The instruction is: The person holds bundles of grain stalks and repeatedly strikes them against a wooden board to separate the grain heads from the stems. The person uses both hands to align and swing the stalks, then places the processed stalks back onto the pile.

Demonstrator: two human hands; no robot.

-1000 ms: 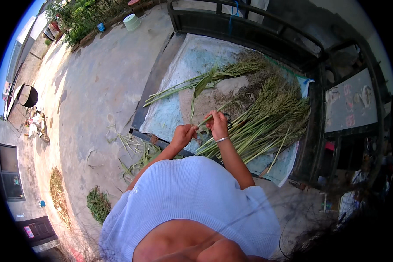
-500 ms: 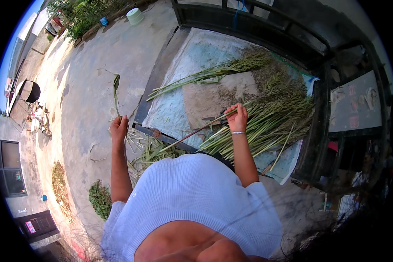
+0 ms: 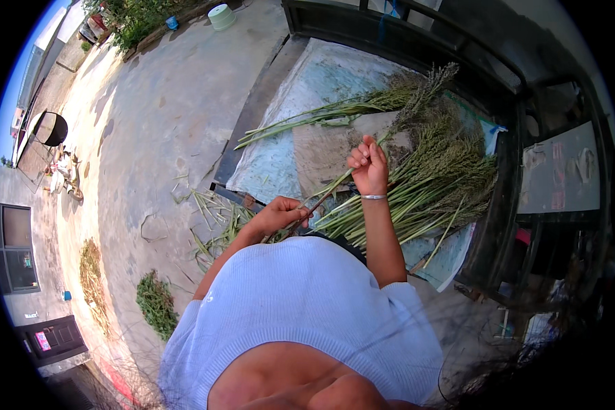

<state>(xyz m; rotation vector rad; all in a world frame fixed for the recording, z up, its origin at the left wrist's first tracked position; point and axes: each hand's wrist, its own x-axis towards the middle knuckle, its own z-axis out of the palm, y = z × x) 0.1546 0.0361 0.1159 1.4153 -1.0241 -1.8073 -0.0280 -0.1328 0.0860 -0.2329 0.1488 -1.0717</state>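
My right hand (image 3: 369, 167), with a bracelet at its wrist, is closed around a long green grain stalk (image 3: 338, 183). Its feathery seed head (image 3: 427, 92) points up and away to the right. Lower on the same stalk, in front of my chest, my left hand (image 3: 280, 215) has its fingers closed on it; part of the grip is hidden. A thick pile of similar stalks (image 3: 417, 184) lies right of and beneath my right hand, seed heads to the far right. Beyond, a smaller bundle (image 3: 307, 116) rests on the pale blue sheet (image 3: 277, 140).
The sheet covers a flat bed bordered by a dark metal frame (image 3: 417, 41). Stripped leaves and stems (image 3: 215, 219) litter the concrete to the left. A heap of green leaves (image 3: 156, 304) sits at the lower left. A pale bucket (image 3: 221, 17) stands far off.
My left hand has come right, from out over the concrete to the stalk's lower end, and the leaf strip it held is gone from it. My right hand has risen slightly with the stalk.
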